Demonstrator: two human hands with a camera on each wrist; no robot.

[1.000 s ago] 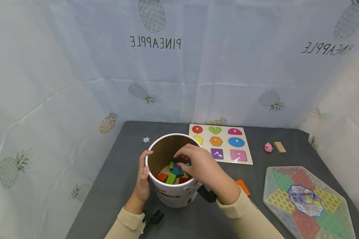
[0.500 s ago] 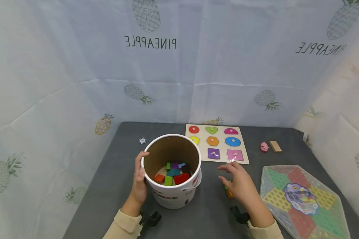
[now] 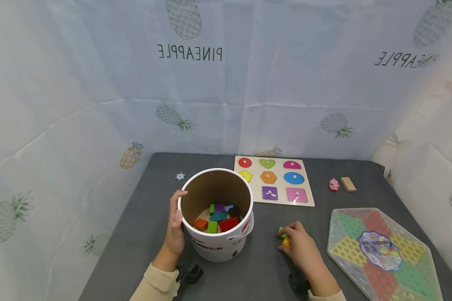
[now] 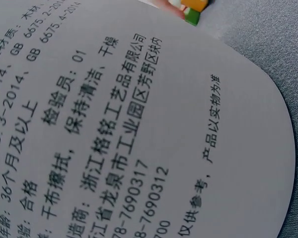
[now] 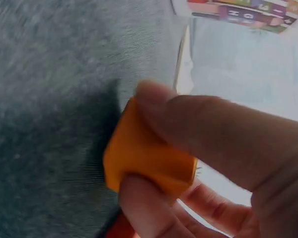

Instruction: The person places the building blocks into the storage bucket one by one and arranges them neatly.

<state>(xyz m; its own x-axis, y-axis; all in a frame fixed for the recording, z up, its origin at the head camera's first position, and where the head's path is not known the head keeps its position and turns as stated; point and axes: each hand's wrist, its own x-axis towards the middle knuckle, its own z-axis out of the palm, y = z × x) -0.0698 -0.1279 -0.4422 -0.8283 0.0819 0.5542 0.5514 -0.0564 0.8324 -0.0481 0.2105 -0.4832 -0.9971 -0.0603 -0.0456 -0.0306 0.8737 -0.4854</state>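
Observation:
A white bucket [image 3: 211, 247] with printed labels holds several coloured blocks, among them a red block [image 3: 228, 225] and an orange block [image 3: 201, 224]. My left hand [image 3: 174, 230] grips its left side, fingertips at the rim. To the right, on the dark table, my right hand [image 3: 300, 247] pinches an orange-yellow block [image 5: 139, 151] between thumb and fingers. Right at its fingertips is a green block [image 3: 282, 232]. A red-orange piece [image 5: 120, 227] peeks out below the fingers in the right wrist view. Printed bucket wall [image 4: 139, 124] fills most of the left wrist view.
Behind the bucket lies a shape puzzle board [image 3: 253, 196]. A hexagonal clear case [image 3: 384, 251] of coloured pieces occupies the right side. Farther back are a pink pig figure [image 3: 334, 184], a wooden block [image 3: 348, 184] and a poker chip [image 3: 180, 177]. Fabric [image 3: 226, 83] hangs behind the table.
My right hand has come out of the bucket, moved right and down to the table, and taken hold of the orange-yellow block. The left hand stays on the bucket.

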